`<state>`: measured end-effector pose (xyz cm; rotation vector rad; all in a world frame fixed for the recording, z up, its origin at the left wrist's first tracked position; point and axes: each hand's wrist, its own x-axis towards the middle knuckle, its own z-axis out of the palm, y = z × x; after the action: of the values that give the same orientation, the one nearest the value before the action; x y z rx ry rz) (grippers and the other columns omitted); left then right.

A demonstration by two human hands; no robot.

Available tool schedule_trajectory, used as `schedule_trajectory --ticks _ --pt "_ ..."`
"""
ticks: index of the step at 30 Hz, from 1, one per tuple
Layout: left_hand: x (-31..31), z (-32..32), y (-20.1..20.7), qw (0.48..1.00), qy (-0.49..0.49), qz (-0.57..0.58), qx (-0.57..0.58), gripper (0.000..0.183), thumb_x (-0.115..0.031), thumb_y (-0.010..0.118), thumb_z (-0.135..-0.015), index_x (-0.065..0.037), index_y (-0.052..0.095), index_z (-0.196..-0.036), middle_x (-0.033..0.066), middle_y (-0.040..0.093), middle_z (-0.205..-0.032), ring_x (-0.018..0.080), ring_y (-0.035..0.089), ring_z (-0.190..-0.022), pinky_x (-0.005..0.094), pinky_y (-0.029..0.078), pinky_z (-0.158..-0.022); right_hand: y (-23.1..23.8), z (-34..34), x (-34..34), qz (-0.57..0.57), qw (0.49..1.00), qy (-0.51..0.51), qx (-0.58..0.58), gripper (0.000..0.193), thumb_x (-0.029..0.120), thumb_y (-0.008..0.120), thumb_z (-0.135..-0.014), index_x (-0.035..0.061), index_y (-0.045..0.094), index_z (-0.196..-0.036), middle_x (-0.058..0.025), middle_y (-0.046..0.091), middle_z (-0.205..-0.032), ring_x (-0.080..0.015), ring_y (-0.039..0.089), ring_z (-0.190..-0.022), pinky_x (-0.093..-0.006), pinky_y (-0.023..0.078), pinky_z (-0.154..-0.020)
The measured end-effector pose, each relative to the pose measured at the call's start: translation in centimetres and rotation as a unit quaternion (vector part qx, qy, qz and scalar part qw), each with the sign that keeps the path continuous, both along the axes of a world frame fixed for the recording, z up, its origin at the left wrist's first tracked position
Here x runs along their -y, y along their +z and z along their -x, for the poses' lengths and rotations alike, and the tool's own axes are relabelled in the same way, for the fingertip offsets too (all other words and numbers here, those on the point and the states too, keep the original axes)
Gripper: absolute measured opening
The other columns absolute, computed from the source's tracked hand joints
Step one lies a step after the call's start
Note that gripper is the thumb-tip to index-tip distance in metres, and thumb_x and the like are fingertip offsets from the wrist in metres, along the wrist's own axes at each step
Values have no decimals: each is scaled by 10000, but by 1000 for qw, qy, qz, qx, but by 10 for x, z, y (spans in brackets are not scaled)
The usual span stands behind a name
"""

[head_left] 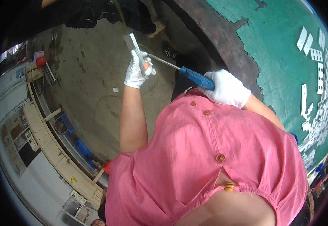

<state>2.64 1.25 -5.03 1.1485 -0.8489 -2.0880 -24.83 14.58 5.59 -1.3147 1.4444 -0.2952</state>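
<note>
My left hand (pixel 137 71), in a white glove, is raised and closed around a flat, pale metal piece (pixel 132 42) that sticks up past the fingers. Something orange-pink shows at the fingertips; I cannot tell whether it is bare skin or a cover. Gloved in white too, my right hand (pixel 228 88) grips the blue handle of a tool with a long thin metal shaft (pixel 196 77). Its shaft points left, and the tip reaches the metal piece beside my left fingers. Whether tip and piece touch is too small to tell.
On the right, a green worktop (pixel 277 56) with a worn dark edge carries several white perforated plates (pixel 316 55) and a heap of small pale parts (pixel 316 128). Beige machinery (pixel 45 128) and blue bins (pixel 82 147) line the left. Another person's dark clothing (pixel 134 17) shows at the top.
</note>
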Motion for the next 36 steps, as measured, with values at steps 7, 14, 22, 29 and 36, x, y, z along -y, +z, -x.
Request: schedule_trajectory --ticks 7,14,22,29,36 --pt "-7 1 2 998 13 -52 -41 495 -541 507 -823 -80 522 -1002 66 543 -681 189 523 -476 341 492 -510 -9 -6 -5 27 1000 6 -10 252 229 615 -751 -14 625 -816 -214 599 -701 -361 592 -687 -397 459 -647" --pt "-14 -11 -9 996 83 -22 1 276 -364 535 -875 -93 547 -926 81 577 -819 161 551 -600 314 483 -571 -4 -12 -1 -15 998 44 -32 285 248 606 -739 2 641 -878 -218 618 -769 -354 608 -754 -391 474 -694" --pt "-23 10 10 979 143 -46 136 499 -629 459 -805 -134 484 -752 12 499 -595 128 485 -468 273 438 -461 -14 -23 -3 -10 994 96 -50 344 300 612 -746 -11 634 -893 -228 616 -797 -363 602 -790 -383 465 -709" --pt "-38 1 4 976 167 29 138 533 -635 527 -756 -108 470 -692 20 503 -589 133 479 -437 278 445 -435 -12 -35 -7 -25 992 101 -78 407 375 602 -773 -11 624 -899 -230 613 -834 -372 593 -819 -383 454 -722" --pt "-64 -2 2 965 214 -19 149 568 -664 542 -727 -104 459 -679 37 489 -562 141 448 -396 282 418 -380 -6 -46 -12 -36 985 138 -94 364 351 598 -776 3 625 -877 -216 618 -829 -363 598 -806 -384 456 -706"
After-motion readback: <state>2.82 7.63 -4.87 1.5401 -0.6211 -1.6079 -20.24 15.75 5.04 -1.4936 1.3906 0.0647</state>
